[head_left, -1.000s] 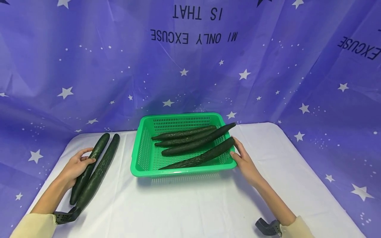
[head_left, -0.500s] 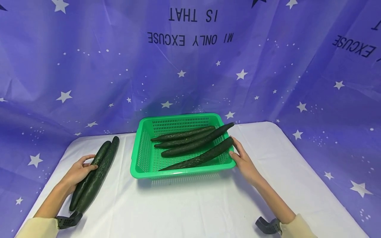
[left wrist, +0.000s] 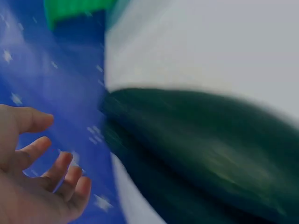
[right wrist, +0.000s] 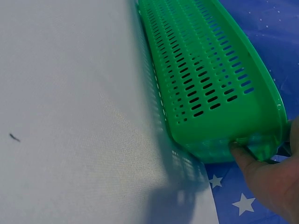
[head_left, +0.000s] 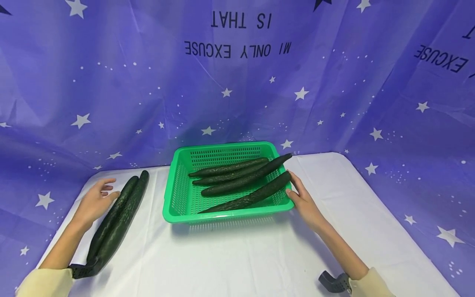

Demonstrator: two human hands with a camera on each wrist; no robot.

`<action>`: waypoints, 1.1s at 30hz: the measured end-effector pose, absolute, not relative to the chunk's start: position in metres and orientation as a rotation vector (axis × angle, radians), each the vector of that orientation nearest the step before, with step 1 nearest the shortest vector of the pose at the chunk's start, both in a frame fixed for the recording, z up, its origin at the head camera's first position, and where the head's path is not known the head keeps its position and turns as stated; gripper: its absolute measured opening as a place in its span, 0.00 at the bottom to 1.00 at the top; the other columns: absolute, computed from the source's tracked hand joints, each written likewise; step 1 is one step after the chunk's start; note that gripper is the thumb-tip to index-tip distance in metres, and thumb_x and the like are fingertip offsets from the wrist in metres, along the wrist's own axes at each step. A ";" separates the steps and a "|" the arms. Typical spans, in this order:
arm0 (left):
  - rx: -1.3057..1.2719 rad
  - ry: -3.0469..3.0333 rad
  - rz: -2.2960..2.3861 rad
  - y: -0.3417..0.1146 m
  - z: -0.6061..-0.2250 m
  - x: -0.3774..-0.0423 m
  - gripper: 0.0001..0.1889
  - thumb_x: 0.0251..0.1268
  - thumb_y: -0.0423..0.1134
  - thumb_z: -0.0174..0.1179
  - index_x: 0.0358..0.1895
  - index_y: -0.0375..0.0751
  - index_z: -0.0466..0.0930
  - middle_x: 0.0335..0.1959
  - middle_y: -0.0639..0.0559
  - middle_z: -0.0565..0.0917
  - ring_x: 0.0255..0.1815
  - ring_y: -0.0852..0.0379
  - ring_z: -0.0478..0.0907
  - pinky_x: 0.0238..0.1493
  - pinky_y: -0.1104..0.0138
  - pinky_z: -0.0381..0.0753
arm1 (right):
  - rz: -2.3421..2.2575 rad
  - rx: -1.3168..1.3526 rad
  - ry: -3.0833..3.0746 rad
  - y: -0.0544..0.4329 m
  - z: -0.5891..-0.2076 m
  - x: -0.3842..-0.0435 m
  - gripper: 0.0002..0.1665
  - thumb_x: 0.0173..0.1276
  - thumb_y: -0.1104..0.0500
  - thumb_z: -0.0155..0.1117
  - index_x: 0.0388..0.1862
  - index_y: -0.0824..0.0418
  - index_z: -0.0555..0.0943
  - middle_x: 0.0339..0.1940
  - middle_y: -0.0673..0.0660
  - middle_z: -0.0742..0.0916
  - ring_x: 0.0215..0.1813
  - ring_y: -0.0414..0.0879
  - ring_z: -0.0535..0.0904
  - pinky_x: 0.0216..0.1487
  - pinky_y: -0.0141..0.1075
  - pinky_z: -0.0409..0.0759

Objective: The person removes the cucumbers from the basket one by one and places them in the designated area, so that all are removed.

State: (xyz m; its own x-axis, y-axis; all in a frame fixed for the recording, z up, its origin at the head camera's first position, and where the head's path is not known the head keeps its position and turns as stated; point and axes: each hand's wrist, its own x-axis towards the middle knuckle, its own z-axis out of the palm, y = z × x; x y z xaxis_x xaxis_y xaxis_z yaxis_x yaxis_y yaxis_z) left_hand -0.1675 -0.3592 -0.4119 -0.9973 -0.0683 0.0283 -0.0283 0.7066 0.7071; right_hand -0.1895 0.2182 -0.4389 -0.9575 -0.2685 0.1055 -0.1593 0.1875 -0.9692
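Note:
At the left of the table, two dark green cucumbers lie side by side, a left one and a right one. My left hand hovers by the left cucumber with fingers parted and holds nothing; in the left wrist view this hand shows a gap to both cucumbers. Mid-table stands a green plastic basket with several cucumbers inside. My right hand grips its right end, the thumb against the outer wall and the other fingers partly hidden behind the rim.
A white cloth covers the table. Blue star-printed fabric hangs behind it and along both sides. One cucumber in the basket pokes over the right rim. Each wrist wears a dark camera mount.
My left hand drew the left cucumber against the right one, then let go and rose slightly off it. My right hand and the basket stay put.

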 end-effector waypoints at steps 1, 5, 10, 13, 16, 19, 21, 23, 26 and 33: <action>0.043 -2.834 -1.154 -0.352 -0.406 -0.169 0.29 0.78 0.38 0.50 0.72 0.22 0.56 0.62 0.18 0.65 0.61 0.20 0.63 0.53 0.34 0.67 | -1.900 -0.425 2.356 0.218 -0.439 -0.190 0.35 0.83 0.56 0.45 0.83 0.51 0.48 0.82 0.56 0.50 0.77 0.59 0.55 0.58 0.27 0.72; -0.107 -2.796 -1.102 -0.321 -0.384 -0.172 0.28 0.77 0.38 0.53 0.72 0.26 0.60 0.61 0.22 0.69 0.61 0.23 0.66 0.54 0.36 0.68 | -1.904 -0.434 2.360 0.219 -0.438 -0.189 0.34 0.83 0.56 0.45 0.83 0.52 0.48 0.82 0.56 0.50 0.77 0.59 0.53 0.57 0.26 0.72; -0.239 -2.790 -1.185 -0.280 -0.365 -0.172 0.27 0.78 0.39 0.54 0.73 0.31 0.61 0.64 0.28 0.71 0.64 0.29 0.68 0.57 0.39 0.70 | -1.920 -0.436 2.337 0.218 -0.439 -0.189 0.35 0.83 0.57 0.45 0.83 0.53 0.48 0.82 0.57 0.50 0.78 0.59 0.52 0.57 0.27 0.73; -0.305 -2.791 -1.237 -0.257 -0.360 -0.174 0.27 0.77 0.39 0.55 0.73 0.33 0.62 0.65 0.30 0.71 0.65 0.31 0.68 0.60 0.42 0.71 | -1.922 -0.429 2.334 0.218 -0.440 -0.189 0.35 0.83 0.57 0.45 0.83 0.53 0.48 0.82 0.57 0.50 0.78 0.58 0.52 0.57 0.27 0.73; -0.397 -2.776 -1.292 -0.236 -0.358 -0.177 0.27 0.75 0.36 0.57 0.73 0.33 0.62 0.65 0.30 0.71 0.66 0.32 0.68 0.63 0.44 0.69 | -1.922 -0.430 2.336 0.217 -0.440 -0.189 0.35 0.83 0.58 0.44 0.83 0.52 0.48 0.82 0.57 0.50 0.78 0.58 0.50 0.57 0.27 0.72; -0.493 -2.765 -1.347 -0.218 -0.359 -0.180 0.27 0.74 0.33 0.58 0.72 0.34 0.63 0.66 0.32 0.71 0.66 0.33 0.68 0.64 0.44 0.69 | -1.921 -0.434 2.340 0.217 -0.440 -0.188 0.34 0.83 0.58 0.44 0.83 0.52 0.48 0.82 0.57 0.50 0.78 0.58 0.50 0.58 0.27 0.72; -0.541 -2.769 -1.375 -0.207 -0.362 -0.183 0.26 0.74 0.33 0.58 0.72 0.37 0.65 0.66 0.34 0.71 0.66 0.34 0.69 0.64 0.45 0.70 | -1.921 -0.432 2.342 0.217 -0.439 -0.188 0.34 0.83 0.57 0.44 0.83 0.51 0.48 0.82 0.57 0.50 0.78 0.58 0.51 0.57 0.27 0.72; -0.590 -2.768 -1.405 -0.195 -0.365 -0.185 0.26 0.73 0.33 0.59 0.72 0.40 0.66 0.66 0.37 0.72 0.66 0.36 0.70 0.62 0.45 0.71 | -1.920 -0.432 2.346 0.217 -0.439 -0.188 0.34 0.83 0.57 0.44 0.83 0.53 0.48 0.82 0.57 0.50 0.78 0.59 0.51 0.57 0.27 0.72; -0.663 -2.765 -1.434 -0.178 -0.369 -0.188 0.25 0.73 0.34 0.60 0.70 0.43 0.69 0.65 0.41 0.74 0.65 0.39 0.72 0.60 0.45 0.74 | -1.915 -0.434 2.355 0.217 -0.438 -0.188 0.35 0.83 0.58 0.44 0.83 0.54 0.48 0.82 0.57 0.51 0.78 0.59 0.49 0.57 0.26 0.71; -0.808 -2.807 -1.491 -0.138 -0.379 -0.195 0.25 0.72 0.35 0.62 0.70 0.44 0.71 0.62 0.42 0.77 0.64 0.41 0.73 0.58 0.49 0.76 | -1.912 -0.446 2.357 0.217 -0.437 -0.189 0.34 0.83 0.58 0.44 0.83 0.54 0.48 0.82 0.58 0.51 0.78 0.59 0.50 0.58 0.26 0.71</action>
